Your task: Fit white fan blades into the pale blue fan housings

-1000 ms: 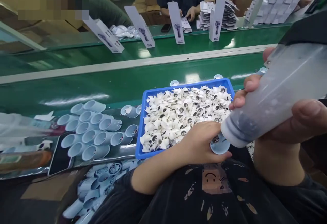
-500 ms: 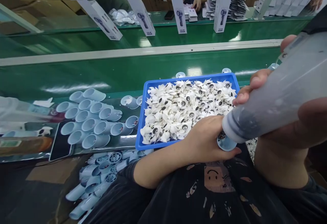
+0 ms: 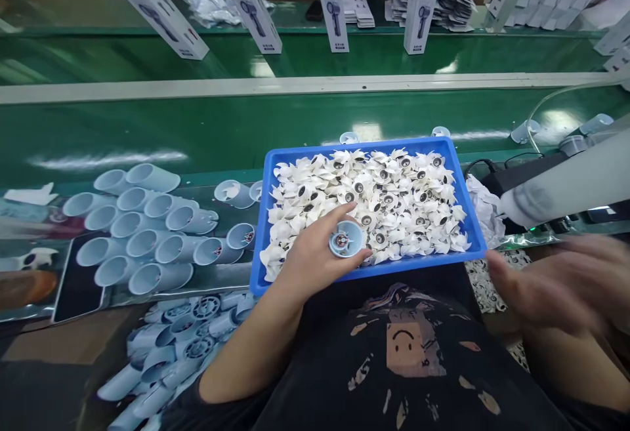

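Observation:
My left hand point(image 3: 315, 247) is closed around a light-blue cylindrical fan housing point(image 3: 350, 227), its open end facing me. Inside that housing a small motor with metallic windings is visible. Hand and housing are over the front edge of a blue tray point(image 3: 367, 269) heaped with white fan blades point(image 3: 388, 188) that have dark hubs. On the right, my right hand point(image 3: 561, 287) is blurred by motion, thumb apart from the fingers, with nothing seen in it. Above it a thick whitish tube-shaped tool point(image 3: 566, 175) hangs slanted, apart from the hand.
Light-blue housings point(image 3: 162, 247) lie stacked on the left of the bench, beside a dark flat tablet point(image 3: 81, 287). More housings point(image 3: 172, 352) fill a box below. White printed cartons point(image 3: 335, 11) stand along the green conveyor point(image 3: 197, 123). Crumpled white plastic point(image 3: 485, 211) lies right of the tray.
My right hand has let go of the tube-shaped tool and dropped lower right. My left hand has moved left with the housing, away from the tool's tip. The camera view has shifted.

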`<state>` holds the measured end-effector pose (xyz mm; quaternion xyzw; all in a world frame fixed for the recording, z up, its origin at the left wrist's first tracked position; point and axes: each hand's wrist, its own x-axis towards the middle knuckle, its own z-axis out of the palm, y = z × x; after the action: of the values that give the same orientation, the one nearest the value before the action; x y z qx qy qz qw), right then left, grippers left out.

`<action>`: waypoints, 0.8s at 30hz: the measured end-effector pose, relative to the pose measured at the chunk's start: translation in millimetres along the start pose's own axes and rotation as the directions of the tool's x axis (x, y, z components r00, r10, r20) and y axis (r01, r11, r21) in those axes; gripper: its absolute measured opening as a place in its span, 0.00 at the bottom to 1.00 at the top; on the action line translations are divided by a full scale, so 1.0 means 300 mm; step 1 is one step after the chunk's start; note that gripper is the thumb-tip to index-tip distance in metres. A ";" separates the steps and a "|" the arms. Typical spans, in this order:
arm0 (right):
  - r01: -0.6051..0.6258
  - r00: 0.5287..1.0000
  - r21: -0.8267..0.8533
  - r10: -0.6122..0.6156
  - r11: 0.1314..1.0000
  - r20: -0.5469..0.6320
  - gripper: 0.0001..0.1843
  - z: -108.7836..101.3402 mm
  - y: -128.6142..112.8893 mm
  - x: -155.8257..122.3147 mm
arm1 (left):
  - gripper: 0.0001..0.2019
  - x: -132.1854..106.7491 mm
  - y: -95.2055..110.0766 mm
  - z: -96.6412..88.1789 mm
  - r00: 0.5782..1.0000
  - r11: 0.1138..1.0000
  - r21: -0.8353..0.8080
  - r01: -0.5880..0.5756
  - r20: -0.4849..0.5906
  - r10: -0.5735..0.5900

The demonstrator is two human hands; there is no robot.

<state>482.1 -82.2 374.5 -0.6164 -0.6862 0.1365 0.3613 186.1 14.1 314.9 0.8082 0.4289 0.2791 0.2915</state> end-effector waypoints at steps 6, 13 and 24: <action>0.462 0.760 -0.483 -0.051 0.744 0.648 0.11 0.034 0.168 0.060 | 0.30 -0.022 0.008 -0.013 1.000 0.999 -0.040 0.008 -0.006 -0.009; 0.505 0.695 -0.380 -0.104 0.775 0.711 0.06 0.021 0.194 0.128 | 0.30 -0.050 0.002 0.010 0.997 0.988 -0.144 0.056 -0.039 -0.062; 0.054 0.883 0.383 -0.223 0.922 0.412 0.15 0.215 -0.052 0.106 | 0.28 -0.039 0.077 0.045 0.973 0.960 -0.170 -0.223 0.028 0.231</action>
<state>428.2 -38.8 349.6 -0.4398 -0.7569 0.3715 0.3093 202.3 -9.7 319.8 0.8315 0.3016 0.3259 0.3338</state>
